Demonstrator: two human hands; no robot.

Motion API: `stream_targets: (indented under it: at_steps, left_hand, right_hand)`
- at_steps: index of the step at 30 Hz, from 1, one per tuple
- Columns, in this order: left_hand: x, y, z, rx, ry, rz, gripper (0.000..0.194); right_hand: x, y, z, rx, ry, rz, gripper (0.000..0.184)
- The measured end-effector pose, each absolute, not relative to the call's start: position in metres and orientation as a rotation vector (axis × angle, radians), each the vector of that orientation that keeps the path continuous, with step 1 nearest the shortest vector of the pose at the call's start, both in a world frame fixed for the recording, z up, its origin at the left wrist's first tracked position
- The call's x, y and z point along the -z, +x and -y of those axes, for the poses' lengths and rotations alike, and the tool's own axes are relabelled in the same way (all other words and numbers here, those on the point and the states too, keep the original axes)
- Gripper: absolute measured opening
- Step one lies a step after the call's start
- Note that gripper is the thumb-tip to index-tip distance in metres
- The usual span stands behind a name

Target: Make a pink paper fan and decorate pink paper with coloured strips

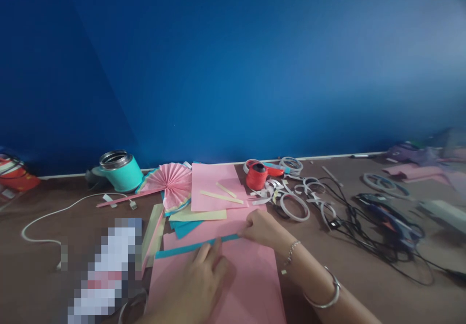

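Note:
A large pink paper sheet [251, 285] lies in front of me with a narrow blue paper strip [182, 250] along its far edge. My left hand [204, 273] rests on this sheet, its fingers stretched forward and their tips at the middle of the strip. At the strip's right end, my right hand [264, 229] has its fingers pinched together on the blue edge; the fingertips are partly hidden. More pink paper lies just beyond. A pleated pink paper fan [171, 183] with a blue border sits behind, beside a smaller pink sheet [214, 176] carrying yellow paper strips [222, 197].
A turquoise steel-rimmed container [124, 172] and a white cable [47, 240] are at left. Toward the right lie a red spool [256, 176], tape rings [294, 207], curled white scraps and tangled black cables [353, 222]. A blue wall [233, 72] rises behind the table.

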State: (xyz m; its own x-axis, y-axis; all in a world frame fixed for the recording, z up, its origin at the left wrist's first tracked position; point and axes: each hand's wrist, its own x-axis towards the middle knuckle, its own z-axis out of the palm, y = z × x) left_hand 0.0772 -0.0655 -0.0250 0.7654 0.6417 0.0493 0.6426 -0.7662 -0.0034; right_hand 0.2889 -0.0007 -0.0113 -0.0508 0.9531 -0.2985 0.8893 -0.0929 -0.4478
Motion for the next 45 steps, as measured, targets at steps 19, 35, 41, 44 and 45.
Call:
stream_targets:
  at_steps: [19, 35, 41, 44, 45]
  left_hand:
    - [0.02, 0.088, 0.061, -0.124, -3.007, 1.153, 0.051]
    - [-0.009, 0.088, 0.027, 0.585, -3.104, 1.738, 0.028]
    - [-0.007, 0.084, 0.022, 0.849, -2.968, 1.513, 0.025]
    - [0.003, 0.094, 0.009, 1.128, -2.908, 1.718, 0.026]
    - [0.007, 0.1, 0.003, 1.179, -2.93, 1.789, 0.029]
  right_hand:
    - [0.022, 0.31, 0.0, -1.146, -1.776, 1.875, 0.025]
    - [0.021, 0.309, 0.001, -0.768, -1.513, 1.978, 0.012]
    - [0.016, 0.308, 0.003, -0.771, -1.445, 1.882, 0.012]
    - [0.012, 0.305, 0.005, -0.825, -1.407, 1.867, 0.012]
    - [0.011, 0.304, 0.006, -0.844, -1.394, 1.864, 0.012]
